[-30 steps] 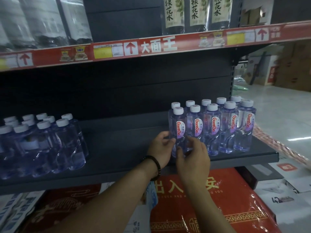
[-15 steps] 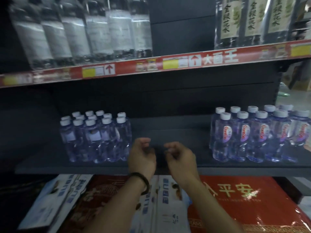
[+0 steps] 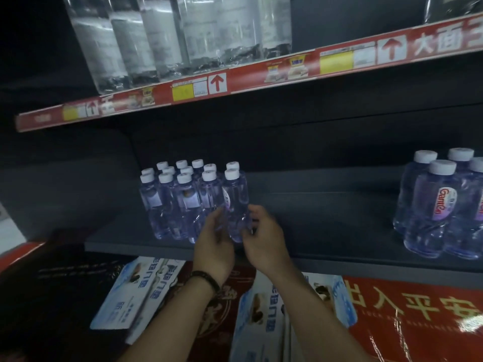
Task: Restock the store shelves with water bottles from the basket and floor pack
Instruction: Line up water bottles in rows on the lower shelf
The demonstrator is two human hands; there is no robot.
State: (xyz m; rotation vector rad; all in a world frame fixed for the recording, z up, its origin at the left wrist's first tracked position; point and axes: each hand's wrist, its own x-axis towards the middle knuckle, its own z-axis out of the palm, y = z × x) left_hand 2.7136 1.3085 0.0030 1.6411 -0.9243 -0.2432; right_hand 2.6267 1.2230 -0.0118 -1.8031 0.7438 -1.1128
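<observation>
On the dark middle shelf (image 3: 326, 205) a group of several small white-capped water bottles (image 3: 177, 199) stands at the left. My hands are at the front right bottle (image 3: 236, 194) of that group. My left hand (image 3: 213, 239), with a dark bracelet on its wrist, curls against the bottle's lower left side. My right hand (image 3: 264, 241) curls round its lower right side. The bottle stands upright on the shelf between them. A second group of labelled bottles (image 3: 439, 205) stands at the shelf's right end. No basket or floor pack is in view.
A wide bare stretch of shelf lies between the two bottle groups. Above runs a red price strip (image 3: 261, 71) under large clear packs (image 3: 170, 35). Below the shelf lie blue-and-white boxes (image 3: 130, 291) and red wrapped packs (image 3: 418, 322).
My hands left the right group's front bottle, crossed the shelf empty, and now close on the left group's front right bottle. The view swung left.
</observation>
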